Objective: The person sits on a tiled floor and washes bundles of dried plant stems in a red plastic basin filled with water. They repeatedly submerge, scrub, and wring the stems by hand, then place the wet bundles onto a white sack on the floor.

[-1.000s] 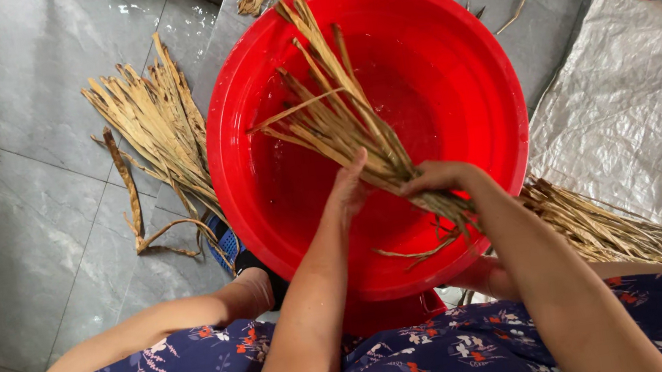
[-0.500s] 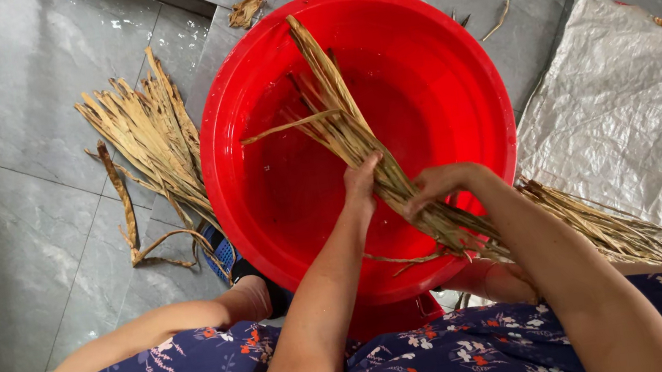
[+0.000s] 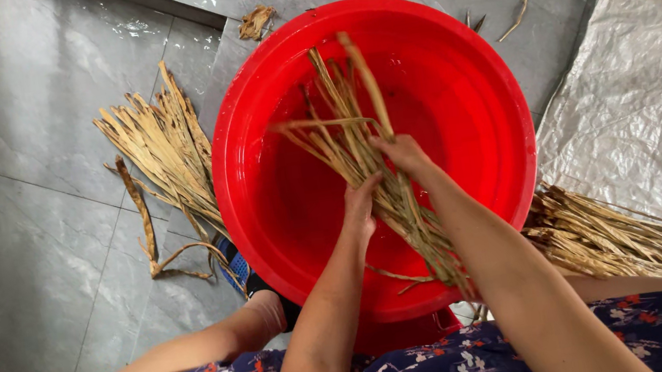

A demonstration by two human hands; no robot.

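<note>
On the far left, grey floor tiles [image 3: 27,209] are seen, wet and glossy in places. A loose pile of dried leaf strips [image 3: 160,153] is spread on them just beside the left rim of the basin, with one curled strip [image 3: 153,243] trailing out of it toward the near side. A blue sandal [image 3: 232,265] is tucked against the basin's near-left edge, and a bare leg is stretched out below it.

The middle of the view is filled by a large red plastic basin [image 3: 254,119] (its inner wall looks wet). Inside it, a bundle of long dried leaves [image 3: 347,145] is held slanting, its tips fanning toward the far left and its stems running back over the near-right rim. The left hand [image 3: 359,206] is pressed against the left side of the bundle with its fingers curled onto the leaves, so the bundle is gripped. The right hand [image 3: 402,154] is closed over the bundle from the right, slightly farther in.

A small dry scrap [image 3: 255,23] is left on the floor beyond the basin. To the right, a further sheaf of dried leaves [image 3: 618,233] is laid beside the basin, and a silvery woven sack [image 3: 644,102] is spread flat beyond it. A dark blue floral garment [image 3: 457,365] is visible along the bottom edge.
</note>
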